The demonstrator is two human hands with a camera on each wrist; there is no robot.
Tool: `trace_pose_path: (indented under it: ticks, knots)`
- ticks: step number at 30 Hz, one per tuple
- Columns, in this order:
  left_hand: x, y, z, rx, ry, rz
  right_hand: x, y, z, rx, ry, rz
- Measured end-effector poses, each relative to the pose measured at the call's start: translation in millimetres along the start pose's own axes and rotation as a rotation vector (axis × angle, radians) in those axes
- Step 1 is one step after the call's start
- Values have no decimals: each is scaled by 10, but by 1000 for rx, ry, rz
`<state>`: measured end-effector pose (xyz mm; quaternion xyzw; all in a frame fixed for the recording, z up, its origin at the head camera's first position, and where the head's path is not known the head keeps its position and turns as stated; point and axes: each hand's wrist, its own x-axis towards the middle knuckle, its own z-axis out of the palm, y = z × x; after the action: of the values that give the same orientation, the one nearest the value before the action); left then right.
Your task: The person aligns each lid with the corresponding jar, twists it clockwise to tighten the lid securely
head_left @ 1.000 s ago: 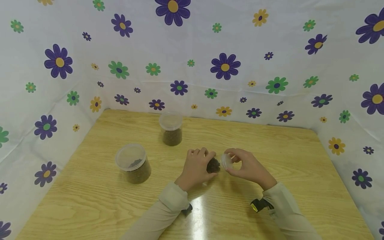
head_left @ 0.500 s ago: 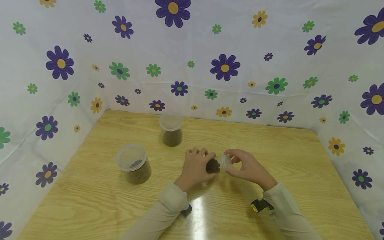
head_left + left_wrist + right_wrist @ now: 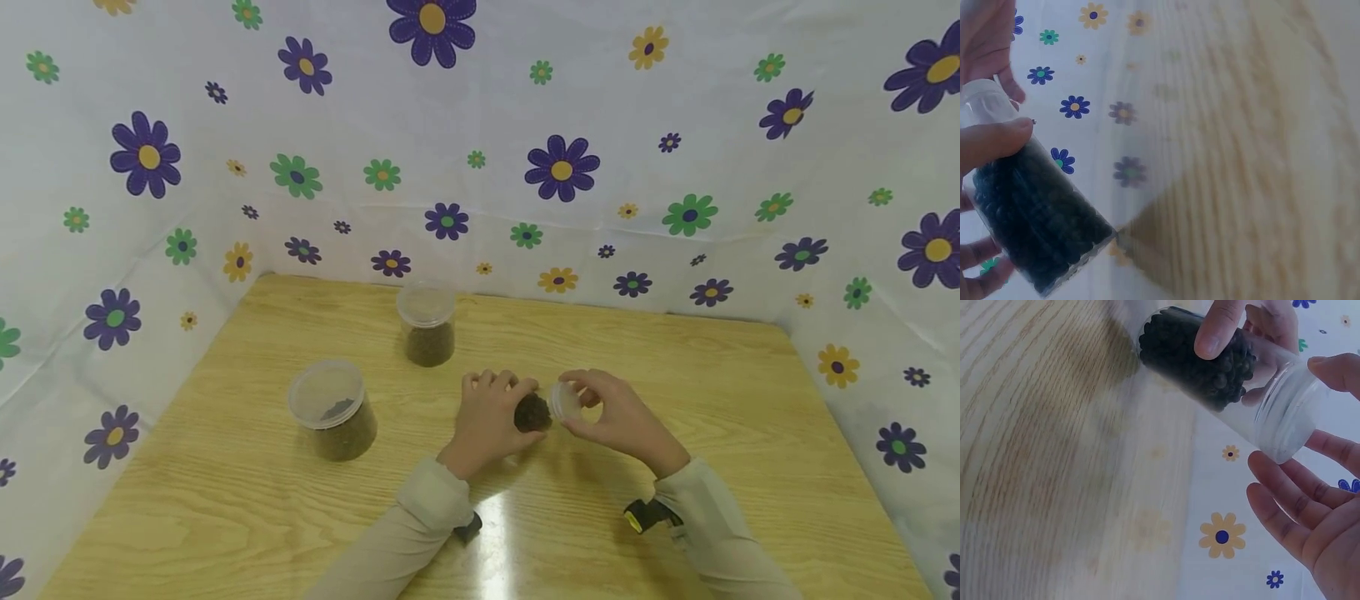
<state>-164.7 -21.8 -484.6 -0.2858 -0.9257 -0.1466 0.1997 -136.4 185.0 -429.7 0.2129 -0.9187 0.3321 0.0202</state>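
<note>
My left hand (image 3: 486, 423) grips a clear plastic jar (image 3: 532, 414) around its body, holding it tilted with the lidded end toward the right. Dark, bean-like pieces (image 3: 1194, 359) fill part of the jar, as the right wrist view shows. In the left wrist view a lower corner of the jar (image 3: 1041, 212) comes right down to the tabletop. The fingers and thumb of my right hand (image 3: 621, 419) curl round the translucent screw lid (image 3: 1297, 412), which sits on the jar's mouth.
Two larger lidded jars stand upright on the wooden table (image 3: 675, 367): one jar (image 3: 341, 429) on the left, the other jar (image 3: 429, 342) farther back. Both hold dark contents. A white flower-print cloth (image 3: 480, 100) walls the table at the back and sides.
</note>
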Motion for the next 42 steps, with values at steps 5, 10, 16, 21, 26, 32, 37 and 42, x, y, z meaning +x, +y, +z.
trace_pose_path:
  ticks: [5, 10, 16, 21, 26, 32, 37, 42]
  knots:
    - [6, -16, 60, -208, -76, -60, -20, 81, 56, 63, -41, 23]
    - [57, -48, 154, -463, -145, -128, -24, 172, 109, 116, -31, -21]
    - [198, -19, 275, -658, -196, -207, 24, 253, 112, 118, 75, 2]
    - [325, 30, 411, -767, -238, -263, 67, 352, 112, 123, 121, 53]
    - [473, 107, 563, -831, -233, -280, 92, 443, 43, 127, 153, 102]
    - [711, 244, 657, -836, -223, -294, 131, 607, -93, 126, 167, 170]
    - [923, 367, 778, -846, -218, -318, 190, 748, -205, 120, 195, 228]
    - [1089, 533, 880, -801, -307, -338, 191, 861, -271, 110, 267, 300]
